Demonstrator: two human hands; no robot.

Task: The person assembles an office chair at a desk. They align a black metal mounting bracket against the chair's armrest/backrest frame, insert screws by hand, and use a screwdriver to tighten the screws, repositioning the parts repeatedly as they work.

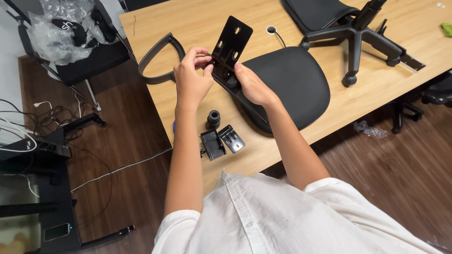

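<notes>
A black metal bracket plate (231,40) with several holes stands tilted up at the near edge of a round black chair seat (292,84) that lies on the wooden table (197,23). My left hand (192,80) pinches a small dark part against the bracket's lower left side. My right hand (252,84) holds the bracket's lower right side where it meets the seat. Both forearms reach out from my white shirt.
Near the table's front edge lie a black knob (213,117) and two small black mechanism parts (221,141). A black armrest loop (157,59) lies left, a five-star wheeled base (358,33) and backrest behind. A chair with plastic wrapping and cables stand on the floor at left.
</notes>
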